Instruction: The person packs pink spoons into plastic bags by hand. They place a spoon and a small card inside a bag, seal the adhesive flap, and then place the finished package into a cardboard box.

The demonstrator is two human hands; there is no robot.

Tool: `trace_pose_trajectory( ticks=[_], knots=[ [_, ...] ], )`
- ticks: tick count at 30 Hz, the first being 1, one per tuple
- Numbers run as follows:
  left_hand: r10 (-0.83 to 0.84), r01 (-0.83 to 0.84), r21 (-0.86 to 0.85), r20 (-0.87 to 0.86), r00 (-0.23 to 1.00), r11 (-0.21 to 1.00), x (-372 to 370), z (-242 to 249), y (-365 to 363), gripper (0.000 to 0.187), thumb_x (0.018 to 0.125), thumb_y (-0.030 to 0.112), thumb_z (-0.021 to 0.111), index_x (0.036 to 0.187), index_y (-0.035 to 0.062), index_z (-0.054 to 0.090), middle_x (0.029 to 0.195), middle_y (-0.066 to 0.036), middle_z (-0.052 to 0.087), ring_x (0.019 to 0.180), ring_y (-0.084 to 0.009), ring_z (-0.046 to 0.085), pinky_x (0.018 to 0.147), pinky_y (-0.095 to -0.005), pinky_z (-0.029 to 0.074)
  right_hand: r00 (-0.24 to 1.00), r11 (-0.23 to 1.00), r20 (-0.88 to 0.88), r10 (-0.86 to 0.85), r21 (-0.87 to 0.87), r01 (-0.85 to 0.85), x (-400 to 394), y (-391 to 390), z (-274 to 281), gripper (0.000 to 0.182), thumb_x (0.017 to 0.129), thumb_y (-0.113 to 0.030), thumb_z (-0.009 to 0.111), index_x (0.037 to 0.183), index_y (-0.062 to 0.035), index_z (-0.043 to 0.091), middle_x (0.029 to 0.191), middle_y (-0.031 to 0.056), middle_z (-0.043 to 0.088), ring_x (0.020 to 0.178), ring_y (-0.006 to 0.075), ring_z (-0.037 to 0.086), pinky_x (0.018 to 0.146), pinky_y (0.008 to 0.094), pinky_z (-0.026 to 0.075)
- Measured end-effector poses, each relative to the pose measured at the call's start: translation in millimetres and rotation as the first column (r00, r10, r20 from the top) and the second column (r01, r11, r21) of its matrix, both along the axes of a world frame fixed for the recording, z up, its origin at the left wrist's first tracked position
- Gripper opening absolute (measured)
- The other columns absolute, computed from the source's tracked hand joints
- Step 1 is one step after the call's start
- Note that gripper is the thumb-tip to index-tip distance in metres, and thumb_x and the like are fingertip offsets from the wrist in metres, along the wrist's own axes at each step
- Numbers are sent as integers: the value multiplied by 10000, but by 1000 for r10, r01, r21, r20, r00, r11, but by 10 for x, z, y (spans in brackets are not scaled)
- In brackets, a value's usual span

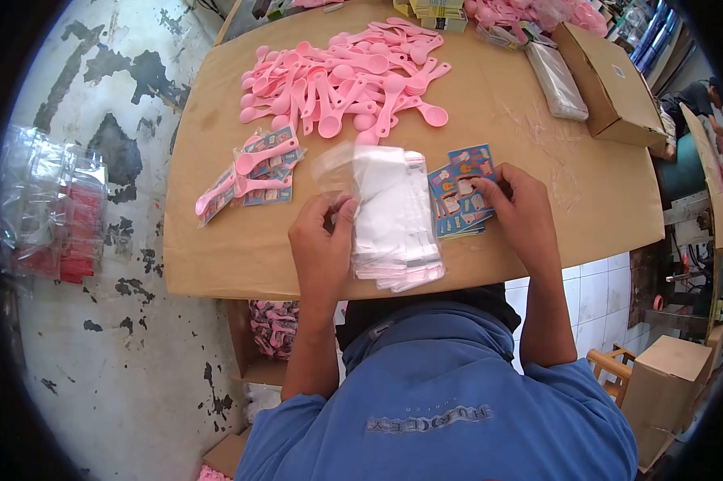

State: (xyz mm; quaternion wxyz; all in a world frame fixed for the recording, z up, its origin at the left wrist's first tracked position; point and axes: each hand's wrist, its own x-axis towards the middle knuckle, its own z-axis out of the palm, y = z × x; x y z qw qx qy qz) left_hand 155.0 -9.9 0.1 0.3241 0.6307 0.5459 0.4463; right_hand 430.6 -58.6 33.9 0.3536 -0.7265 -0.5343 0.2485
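My left hand (321, 240) is closed at the left edge of a stack of clear plastic bags (393, 224), its thumb and fingers pinching a thin clear bag (333, 170) blurred by motion. On the right, my right hand (526, 204) pinches the edge of a blue printed card (467, 172). More such cards (462, 228) lie beneath it, beside the bags. Left of the bags rest several packed sets (253, 172), pink measuring spoons together with blue cards in clear wrapping. A large heap of loose pink measuring spoons (353, 76) spreads over the far part of the table.
The brown-covered table (594, 192) carries an open cardboard box (610, 84) and a wrapped pack (555, 80) at the far right. Plastic bags (57, 200) hang at the left wall. A box of packed spoons (273, 330) stands below the table. Another person (690, 100) is at far right.
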Motion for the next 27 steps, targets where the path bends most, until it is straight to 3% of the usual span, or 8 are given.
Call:
trace_pose_trajectory(
  ticks=[3,6,10,13,18,22,24,27],
  knots=[
    [25,-25,11,-61,998,1000,-113,-9,27,222,953,112,744,1092,-61,733,850,-75,667,726,-130,608,661,-285,483,960,963,267,-83,268,9,23,39,-65,244,1029,-200,651,995,41,635,835,199,688,701,256,654,673,396,507],
    [9,-9,-31,25,1000,999,-165,-24,52,240,960,116,747,1123,-59,735,859,-50,678,762,-100,616,686,-257,492,995,970,-41,-89,222,96,-121,51,133,234,1072,-197,596,1037,30,638,840,156,688,720,191,630,681,352,500],
    [38,-7,-141,223,974,990,-140,-17,38,228,998,128,724,1138,-52,735,875,-20,683,774,-74,602,695,-229,489,893,973,-395,216,162,-164,-391,54,118,216,1097,-203,568,1086,-1,643,830,44,648,755,78,539,685,287,480],
    [41,15,-161,337,941,987,-151,-39,30,212,1024,133,702,1141,-41,732,884,1,679,781,-55,593,695,-208,477,746,939,-574,339,161,-303,-646,83,91,239,1094,-229,574,1067,5,613,817,84,633,737,109,531,673,318,472],
    [10,78,-195,415,910,978,-198,49,60,219,1037,151,687,1133,-39,737,886,2,693,778,-49,600,692,-212,485,823,885,-332,460,101,-454,-769,147,-10,262,1088,-244,569,1001,3,552,802,201,626,699,320,607,656,423,458],
    [106,-61,-113,457,883,992,-255,-13,81,234,1052,200,669,1135,-9,735,904,-35,712,773,-82,634,696,-229,508,838,880,-283,466,57,-471,-773,124,45,263,1087,-244,558,992,0,535,809,244,643,729,435,634,650,469,453],
    [180,-160,-85,514,839,984,-247,72,91,208,1059,216,656,1116,30,728,900,-33,709,747,-91,626,671,-235,492,843,880,-262,470,65,-471,-779,112,75,268,1088,-247,557,990,1,530,809,245,644,730,435,639,647,472,452],
    [137,-124,-67,656,742,990,-402,-34,143,230,1079,258,616,1157,52,682,934,-71,725,759,-139,673,673,-276,539,846,882,-260,466,64,-467,-786,109,77,268,1085,-247,561,991,2,530,810,247,646,733,438,640,646,474,451]
  ],
)
